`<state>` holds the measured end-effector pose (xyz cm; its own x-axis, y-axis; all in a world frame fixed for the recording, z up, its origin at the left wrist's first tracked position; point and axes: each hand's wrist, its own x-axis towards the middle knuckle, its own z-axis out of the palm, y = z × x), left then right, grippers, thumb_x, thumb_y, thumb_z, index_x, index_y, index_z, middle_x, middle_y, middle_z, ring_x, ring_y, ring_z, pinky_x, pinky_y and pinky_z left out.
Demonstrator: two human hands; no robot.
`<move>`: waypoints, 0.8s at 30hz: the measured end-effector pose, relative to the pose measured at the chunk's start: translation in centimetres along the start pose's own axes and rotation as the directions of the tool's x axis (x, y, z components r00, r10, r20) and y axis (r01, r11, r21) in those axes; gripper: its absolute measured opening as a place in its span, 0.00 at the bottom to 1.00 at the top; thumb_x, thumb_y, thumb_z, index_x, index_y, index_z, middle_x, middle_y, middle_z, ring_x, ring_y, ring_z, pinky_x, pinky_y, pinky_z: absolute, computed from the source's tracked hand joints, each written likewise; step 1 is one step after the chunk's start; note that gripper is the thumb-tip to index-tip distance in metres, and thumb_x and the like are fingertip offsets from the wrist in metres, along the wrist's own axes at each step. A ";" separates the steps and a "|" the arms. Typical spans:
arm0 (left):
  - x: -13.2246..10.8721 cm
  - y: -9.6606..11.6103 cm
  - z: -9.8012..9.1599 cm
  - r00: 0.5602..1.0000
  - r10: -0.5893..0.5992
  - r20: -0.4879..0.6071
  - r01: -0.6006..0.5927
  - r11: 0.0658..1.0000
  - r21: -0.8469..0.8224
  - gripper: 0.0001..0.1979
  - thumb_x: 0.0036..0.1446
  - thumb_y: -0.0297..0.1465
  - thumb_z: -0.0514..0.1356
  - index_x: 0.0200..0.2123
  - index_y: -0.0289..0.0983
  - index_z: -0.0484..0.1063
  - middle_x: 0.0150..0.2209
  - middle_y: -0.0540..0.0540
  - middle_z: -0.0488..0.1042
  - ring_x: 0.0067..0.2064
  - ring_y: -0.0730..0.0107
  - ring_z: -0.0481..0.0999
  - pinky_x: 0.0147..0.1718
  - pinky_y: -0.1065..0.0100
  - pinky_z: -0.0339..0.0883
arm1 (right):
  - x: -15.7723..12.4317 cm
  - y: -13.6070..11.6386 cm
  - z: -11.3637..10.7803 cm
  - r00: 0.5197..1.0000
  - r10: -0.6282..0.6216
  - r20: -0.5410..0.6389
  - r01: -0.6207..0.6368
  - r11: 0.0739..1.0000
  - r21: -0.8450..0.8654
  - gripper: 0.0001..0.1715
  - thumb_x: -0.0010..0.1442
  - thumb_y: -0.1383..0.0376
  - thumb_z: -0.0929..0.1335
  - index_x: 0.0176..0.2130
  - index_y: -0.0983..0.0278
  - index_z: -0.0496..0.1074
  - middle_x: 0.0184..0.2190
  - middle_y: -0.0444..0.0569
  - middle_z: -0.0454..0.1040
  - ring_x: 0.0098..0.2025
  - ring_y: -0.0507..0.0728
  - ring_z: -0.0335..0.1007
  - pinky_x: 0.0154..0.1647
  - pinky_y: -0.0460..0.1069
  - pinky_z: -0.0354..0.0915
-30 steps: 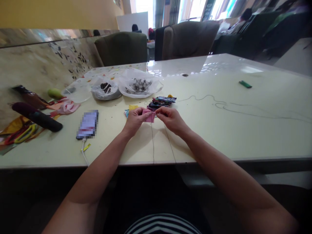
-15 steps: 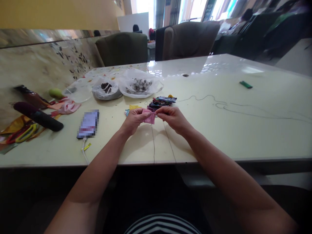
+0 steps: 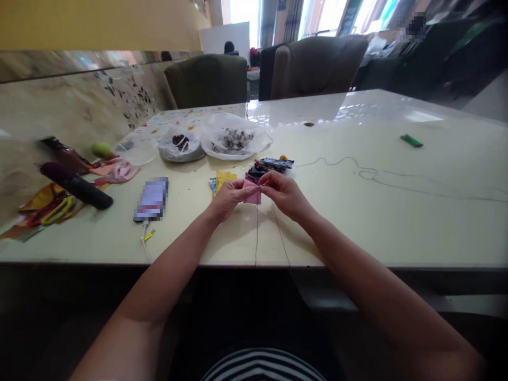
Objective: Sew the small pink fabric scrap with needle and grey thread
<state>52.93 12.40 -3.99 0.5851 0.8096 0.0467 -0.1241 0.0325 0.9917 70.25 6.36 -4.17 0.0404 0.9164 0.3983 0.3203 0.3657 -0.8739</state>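
Note:
A small piece of pink cloth [image 3: 251, 197] is pinched between the thumb and fingers of my left hand [image 3: 229, 199]. At the cloth's right edge, the thumb and fingertips of my right hand [image 3: 280, 191] are closed together; anything between them is too small to make out. A dark thread [image 3: 256, 233] hangs from the cloth down to the table's front edge. Another thread [image 3: 281, 233] runs down from beneath my right hand. Just behind my hands lies a pile of dark patterned fabric pieces [image 3: 270, 165]. Beside my left hand is yellow fabric [image 3: 224, 180].
Two white plastic bags [image 3: 234, 151] with dark and fluffy contents stand behind. To the left are a phone [image 3: 152, 198] on a cable, a dark-handled object [image 3: 85, 190], scissors with yellow handles [image 3: 57, 212] and cloth scraps. A green lighter [image 3: 411, 141] and long loose thread lie right.
The view has shifted slightly, so everything appears farther right. My hands stay together at the pink cloth, with the right fingertips now a little lower on its edge.

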 end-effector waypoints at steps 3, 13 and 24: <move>0.1 -0.7 0.3 0.998 0.055 -0.025 -0.055 0.998 0.029 0.21 0.43 0.45 0.74 0.29 0.33 0.76 0.26 0.49 0.74 0.28 0.74 0.70 0.31 0.70 0.62 | -0.3 -0.1 0.5 0.996 -0.086 -0.032 0.082 0.989 -0.123 0.06 0.62 0.62 0.69 0.37 0.62 0.69 0.29 0.45 0.72 0.31 0.54 0.65 0.34 0.50 0.61; -0.2 -0.9 1.1 0.969 0.242 -0.040 -0.193 0.852 0.486 0.12 0.54 0.33 0.64 0.22 0.36 0.68 0.22 0.53 0.66 0.27 0.74 0.63 0.30 0.70 0.57 | -1.1 0.0 1.1 0.908 -0.419 -0.003 0.335 0.729 -0.597 0.11 0.67 0.67 0.63 0.33 0.61 0.72 0.33 0.53 0.73 0.36 0.60 0.69 0.38 0.54 0.63; 0.6 -0.5 -1.0 0.967 0.112 -0.227 -0.085 0.988 0.125 0.08 0.48 0.30 0.66 0.25 0.35 0.70 0.23 0.52 0.69 0.25 0.77 0.64 0.27 0.73 0.58 | -7.8 -6.1 -4.1 0.988 0.034 -0.151 0.036 0.899 0.437 0.02 0.65 0.60 0.69 0.40 0.51 0.72 0.20 0.43 0.61 0.20 0.57 0.61 0.18 0.52 0.58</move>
<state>52.55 13.41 -4.55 0.3698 0.9201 0.1291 -0.0722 -0.1101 0.9913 71.84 -3.68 -0.85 0.1938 0.8929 0.4064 -0.1240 0.4332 -0.8927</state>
